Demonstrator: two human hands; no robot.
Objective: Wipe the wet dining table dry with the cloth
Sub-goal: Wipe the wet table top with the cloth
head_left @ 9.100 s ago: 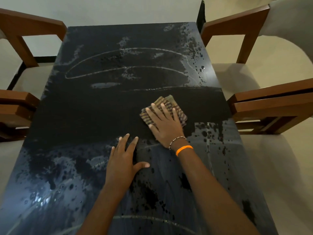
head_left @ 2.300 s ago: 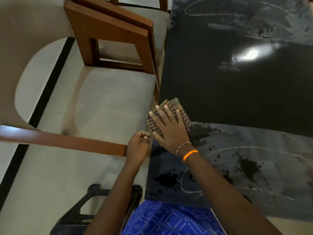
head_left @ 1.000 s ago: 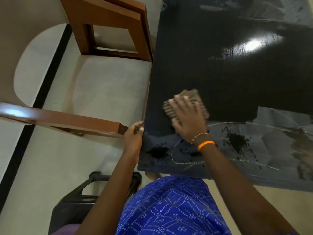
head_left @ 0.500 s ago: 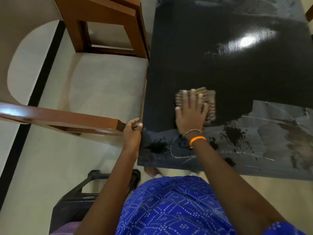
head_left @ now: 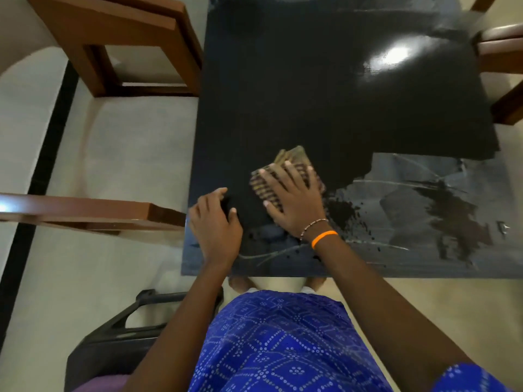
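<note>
Black table [head_left: 325,89], one: far part dry, near strip wet, so wiping works toward it. Wooden chairs, three in view, pushed aside. Right hand [head_left: 294,200], fingers flat, presses one folded striped cloth [head_left: 294,161] at the wet margin. Left hand [head_left: 216,224], loosely curled and empty, braces near the table's edge.

Tabletop [head_left: 325,108] bare ahead; chairs [head_left: 119,38] flank left edge.
</note>
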